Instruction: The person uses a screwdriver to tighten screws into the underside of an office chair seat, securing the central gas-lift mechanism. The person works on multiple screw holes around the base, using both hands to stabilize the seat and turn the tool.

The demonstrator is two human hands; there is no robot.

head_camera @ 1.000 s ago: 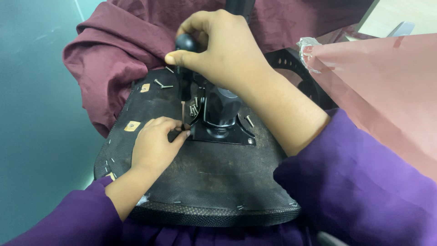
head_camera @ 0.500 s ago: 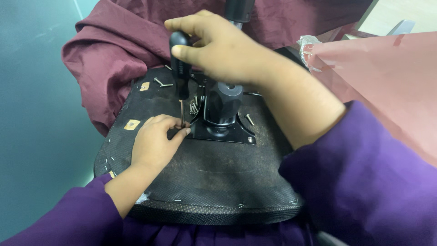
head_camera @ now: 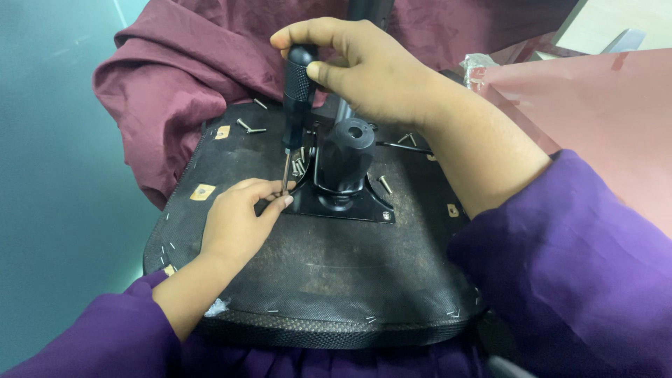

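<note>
Screwdriver (head_camera: 294, 105): black knurled handle, thin metal shaft, standing close to upright over the upturned underside of a chair seat (head_camera: 315, 280). Shaft tip comes down at the left edge of the black metal mounting plate (head_camera: 350, 206), just beside the black cylinder (head_camera: 346, 150) that rises from the plate's middle.

Right hand (head_camera: 364, 70): wrapped over the top of the handle. Thumb pressed against the handle's right side, index finger curled across the top, other fingers folded close behind. Narrow, closed grip, holding the screwdriver from above.

Left hand (head_camera: 234, 224): lying palm-down on the seat underside. Fingers drawn together, thumb and forefinger pinched at the lower end of the shaft, touching it right at the tip. Whether a screw sits between those fingertips cannot be told; the spot is covered by the fingers.

Around the plate: several loose screws (head_camera: 250, 128) lie on the black fabric, some to the upper left, one just right of the cylinder, a small cluster just beside the shaft. Staples show along the seat's edge. Small tan patches (head_camera: 203, 192) on the left part of the seat.

Further out: maroon cloth (head_camera: 182, 70) bunched behind and to the left of the seat. Pink plastic bag (head_camera: 595, 119) on the right. Purple sleeves (head_camera: 574, 280) on both forearms. Teal surface (head_camera: 56, 175) at far left.
</note>
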